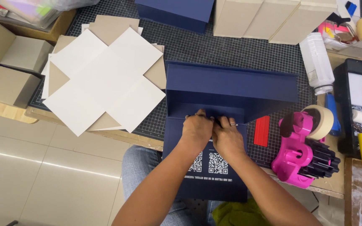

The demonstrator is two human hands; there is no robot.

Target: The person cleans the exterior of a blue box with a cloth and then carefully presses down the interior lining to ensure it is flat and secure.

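Both hands press side by side on the inner fold of the navy box wrap [227, 90], which lies open at the desk [214, 48] edge. The left hand [196, 129] and right hand [228, 136] bear down with closed fingers, pinching nothing loose. Firm, even pressure along the crease (outward from the centre) should serve best.

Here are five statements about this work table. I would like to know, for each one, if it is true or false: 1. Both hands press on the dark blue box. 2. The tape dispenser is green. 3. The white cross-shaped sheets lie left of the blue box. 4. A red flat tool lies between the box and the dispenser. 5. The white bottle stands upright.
1. True: the left hand and right hand press on the dark blue box.
2. False: the tape dispenser is pink.
3. True: the cross-shaped sheets lie left.
4. True: the red flat tool is there.
5. False: the white bottle lies on its side.
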